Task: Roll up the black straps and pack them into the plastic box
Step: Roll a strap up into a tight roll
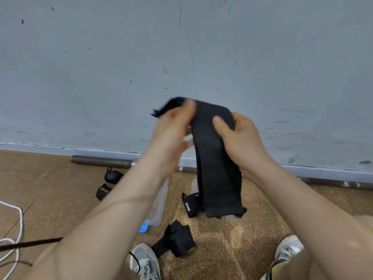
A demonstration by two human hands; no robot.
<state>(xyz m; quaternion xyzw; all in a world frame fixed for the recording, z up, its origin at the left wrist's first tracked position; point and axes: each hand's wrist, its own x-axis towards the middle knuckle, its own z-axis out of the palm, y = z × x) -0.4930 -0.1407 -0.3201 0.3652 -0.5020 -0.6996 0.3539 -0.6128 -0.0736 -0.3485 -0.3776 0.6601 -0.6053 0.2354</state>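
Observation:
A wide black strap (218,174) hangs in the air in front of me, its lower end dangling just above the floor. My left hand (173,130) pinches the strap's upper end, which is folded over toward the left. My right hand (240,138) grips the strap just to the right of that, thumb across its front. The clear plastic box (159,207) stands on the floor below my left forearm, mostly hidden by it. Loose on the floor lie a rolled black strap (175,239) near my left shoe and a black strap with white lettering (190,205) behind the hanging one.
Two more black rolled items (110,183) lie at the left near a grey metal bar (101,161) along the grey wall. White and black cables (14,239) run at the lower left. My two shoes (145,261) sit at the bottom edge on the speckled brown floor.

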